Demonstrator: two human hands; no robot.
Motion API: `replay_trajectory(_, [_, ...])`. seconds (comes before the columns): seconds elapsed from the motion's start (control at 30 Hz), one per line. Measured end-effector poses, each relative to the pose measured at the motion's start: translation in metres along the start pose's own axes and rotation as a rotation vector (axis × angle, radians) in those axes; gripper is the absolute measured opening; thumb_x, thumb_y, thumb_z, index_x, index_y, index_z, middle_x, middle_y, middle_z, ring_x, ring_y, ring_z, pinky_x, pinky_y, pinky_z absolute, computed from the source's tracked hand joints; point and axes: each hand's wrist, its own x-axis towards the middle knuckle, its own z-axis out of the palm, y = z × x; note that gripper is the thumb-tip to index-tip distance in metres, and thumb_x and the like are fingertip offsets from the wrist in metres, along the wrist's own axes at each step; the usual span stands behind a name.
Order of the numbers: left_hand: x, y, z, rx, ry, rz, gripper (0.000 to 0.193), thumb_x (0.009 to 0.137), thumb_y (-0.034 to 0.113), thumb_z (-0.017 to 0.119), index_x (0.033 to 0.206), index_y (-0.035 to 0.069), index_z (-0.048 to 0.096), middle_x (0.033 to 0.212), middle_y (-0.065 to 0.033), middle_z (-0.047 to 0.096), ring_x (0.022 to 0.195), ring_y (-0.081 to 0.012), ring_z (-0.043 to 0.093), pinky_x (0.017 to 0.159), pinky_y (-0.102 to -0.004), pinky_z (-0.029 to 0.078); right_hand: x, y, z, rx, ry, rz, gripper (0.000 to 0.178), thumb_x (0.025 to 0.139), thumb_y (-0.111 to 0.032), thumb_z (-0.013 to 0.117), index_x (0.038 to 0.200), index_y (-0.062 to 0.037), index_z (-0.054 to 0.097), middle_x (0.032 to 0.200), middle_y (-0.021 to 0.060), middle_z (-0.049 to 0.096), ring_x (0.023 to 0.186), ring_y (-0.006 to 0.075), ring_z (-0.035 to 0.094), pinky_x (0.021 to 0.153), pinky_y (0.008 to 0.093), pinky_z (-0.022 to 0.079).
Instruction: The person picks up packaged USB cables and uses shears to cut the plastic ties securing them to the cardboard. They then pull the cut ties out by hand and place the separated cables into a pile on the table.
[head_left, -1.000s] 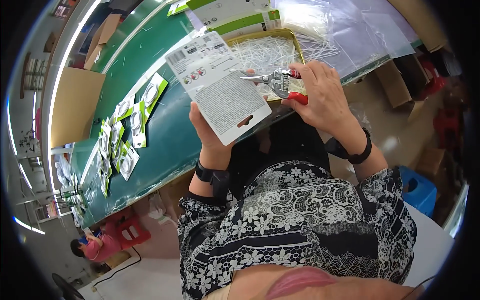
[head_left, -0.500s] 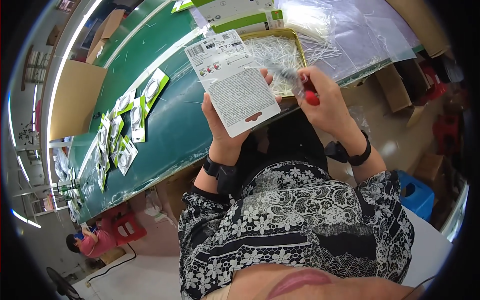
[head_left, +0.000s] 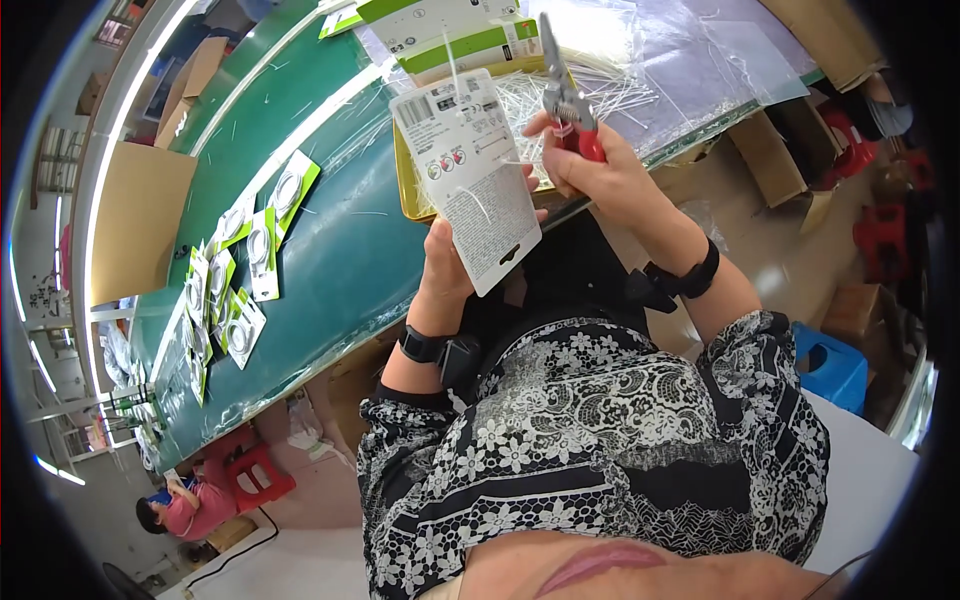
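My left hand [head_left: 445, 265] grips a white printed packaging card [head_left: 485, 215] with a hang hole by its near edge, its back turned up. Thin white plastic ties show at it: one stands up at its far end, one pokes out at its right side and a curved strip lies across its face. In my right hand [head_left: 605, 175] are red-handled pliers [head_left: 565, 105], their grey jaws pointing away from me, beside the card's right edge. Beneath both hands sits a yellow tray [head_left: 408, 185] with many loose white ties.
On the green table to the left lie several green-and-white carded packs [head_left: 262, 250] with coiled white cables. Green-and-white boxes [head_left: 455, 35] stand beyond the tray. A brown cardboard sheet [head_left: 145, 220] is at far left. A blue stool [head_left: 830, 368] stands at right; another person [head_left: 195, 505] sits at lower left.
The pliers, blurred over the tray before, have swung so their jaws point away from me. The card has tilted and turned slightly in my left hand. The view has shifted a little.
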Motion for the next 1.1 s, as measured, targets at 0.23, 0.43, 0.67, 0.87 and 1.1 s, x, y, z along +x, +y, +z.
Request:
replay_trajectory(0.23, [0.0,-0.01,0.007,-0.075,0.0,0.066,0.101,0.079,0.069,0.054,0.146,0.0,0.022,0.141,-0.0218,0.039,0.129,-0.035,0.044,0.1,-0.0531,0.044,0.041,-0.02,0.012,0.422,-0.102,0.146,0.034,0.09,-0.008,0.058,0.123,-0.0036,0.052,0.075,0.0014,0.057,0.073,0.0099,0.061,0.064,0.0228,0.049])
replay_trajectory(0.43, [-0.006,-0.004,0.005,-0.203,0.14,0.01,0.101,0.079,0.074,0.047,0.147,0.003,0.022,0.142,-0.0237,0.037,0.125,-0.0404,0.046,0.095,-0.0577,0.046,0.037,-0.024,0.025,-0.042,-0.135,-0.15,0.034,0.091,-0.009,0.058,0.124,-0.0036,0.052,0.083,0.0003,0.059,0.077,0.0097,0.061,0.07,0.0231,0.05])
replay_trajectory(0.67, [-0.006,-0.009,-0.005,-0.438,0.024,0.035,0.098,0.081,0.072,0.047,0.147,0.004,0.022,0.141,-0.0262,0.037,0.123,-0.0444,0.046,0.092,-0.0594,0.048,0.019,-0.009,-0.019,-0.251,0.106,-0.236,0.03,0.092,-0.008,0.057,0.122,-0.0047,0.053,0.091,0.0014,0.061,0.077,0.0078,0.058,0.074,0.0222,0.05])
replay_trajectory(0.87, [-0.003,-0.014,-0.003,-0.315,-0.007,-0.046,0.095,0.083,0.069,0.045,0.147,0.002,0.021,0.14,-0.0274,0.036,0.123,-0.0465,0.045,0.091,-0.0592,0.048,0.047,-0.012,-0.005,-0.144,0.073,-0.245,0.026,0.095,-0.013,0.057,0.119,-0.0042,0.055,0.091,0.0051,0.066,0.075,0.0069,0.057,0.072,0.0221,0.05])
replay_trajectory(1.1, [-0.009,-0.011,0.004,-0.276,0.15,-0.095,0.087,0.087,0.064,0.041,0.145,0.001,0.025,0.138,-0.0261,0.04,0.122,-0.0462,0.047,0.091,-0.0588,0.048,0.068,-0.024,0.013,-0.127,-0.033,-0.101,0.021,0.095,-0.013,0.055,0.115,-0.0045,0.056,0.085,0.005,0.066,0.071,0.0087,0.059,0.065,0.0234,0.05])
